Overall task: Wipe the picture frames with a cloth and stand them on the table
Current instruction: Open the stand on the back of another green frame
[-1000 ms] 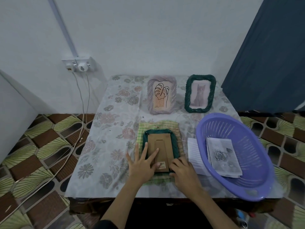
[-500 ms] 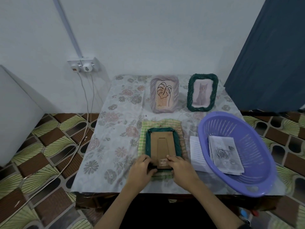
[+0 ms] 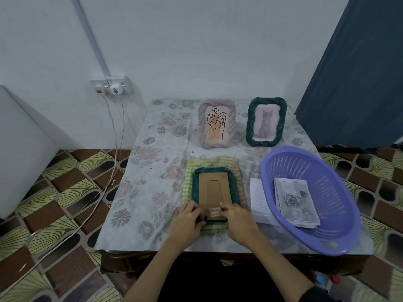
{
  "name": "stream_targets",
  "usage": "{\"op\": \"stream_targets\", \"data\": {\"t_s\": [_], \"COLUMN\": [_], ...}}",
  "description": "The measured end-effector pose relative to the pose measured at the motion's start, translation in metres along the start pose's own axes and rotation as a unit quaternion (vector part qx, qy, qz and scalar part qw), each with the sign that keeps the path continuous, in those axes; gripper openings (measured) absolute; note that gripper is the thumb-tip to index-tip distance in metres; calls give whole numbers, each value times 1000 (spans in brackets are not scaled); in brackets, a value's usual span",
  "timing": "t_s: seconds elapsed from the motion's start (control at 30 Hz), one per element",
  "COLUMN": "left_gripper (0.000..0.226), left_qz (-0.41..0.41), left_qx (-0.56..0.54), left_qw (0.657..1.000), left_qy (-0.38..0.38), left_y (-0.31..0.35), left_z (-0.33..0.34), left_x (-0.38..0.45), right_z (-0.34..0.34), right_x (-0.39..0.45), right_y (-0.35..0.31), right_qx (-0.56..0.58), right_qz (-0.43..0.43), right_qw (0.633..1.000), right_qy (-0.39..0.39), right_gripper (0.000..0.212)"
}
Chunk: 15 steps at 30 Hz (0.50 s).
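A green-rimmed picture frame [image 3: 214,188] lies face down on a green checked cloth [image 3: 231,162] near the table's front edge, its brown cardboard back and stand facing up. My left hand [image 3: 189,219] grips the frame's near left corner with curled fingers. My right hand [image 3: 237,216] pinches the near edge at the right of the barcode sticker. Two frames stand upright at the back: a lilac one with a leaf drawing [image 3: 217,124] and a green one with a cat picture [image 3: 266,122].
A purple plastic basket [image 3: 340,232] at the front right holds printed pictures [image 3: 294,201], with white paper [image 3: 257,197] beside it. The table [image 3: 152,182] has a floral cover. Cables [image 3: 115,136] hang from a wall socket at the left. A dark curtain hangs at the right.
My left hand, flat on the frame's back a second ago, has drawn back to the near left corner and curled round it. My right hand shifted slightly onto the near edge.
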<state>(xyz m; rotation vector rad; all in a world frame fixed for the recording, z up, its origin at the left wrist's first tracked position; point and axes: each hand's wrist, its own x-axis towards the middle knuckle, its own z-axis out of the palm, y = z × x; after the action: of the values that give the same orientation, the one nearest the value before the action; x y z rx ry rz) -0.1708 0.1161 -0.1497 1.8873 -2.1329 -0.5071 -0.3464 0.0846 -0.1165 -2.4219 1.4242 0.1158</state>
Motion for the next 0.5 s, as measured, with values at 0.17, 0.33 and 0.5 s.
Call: {"op": "stream_targets", "data": {"t_s": [0.17,0.33,0.5], "left_gripper": [45,79,85], "left_qz": [-23,1,-6], "left_qx": [-22,70,74], "left_qw": [999,989,984], "left_qy": [0,-128,-162], "left_y": [4,2,-6], "left_z": [-14,-17,-19], "left_x": [19,50,56], "right_z": [-2,-14,-30], "right_x": [5,22,53], "right_y": [6,14,32], "right_qx": [20,80,78], "right_qz": [-2,9,93], "right_qw": [1000,996,992], "right_qy": [-18,-25,32], "right_gripper": [45,29,42]}}
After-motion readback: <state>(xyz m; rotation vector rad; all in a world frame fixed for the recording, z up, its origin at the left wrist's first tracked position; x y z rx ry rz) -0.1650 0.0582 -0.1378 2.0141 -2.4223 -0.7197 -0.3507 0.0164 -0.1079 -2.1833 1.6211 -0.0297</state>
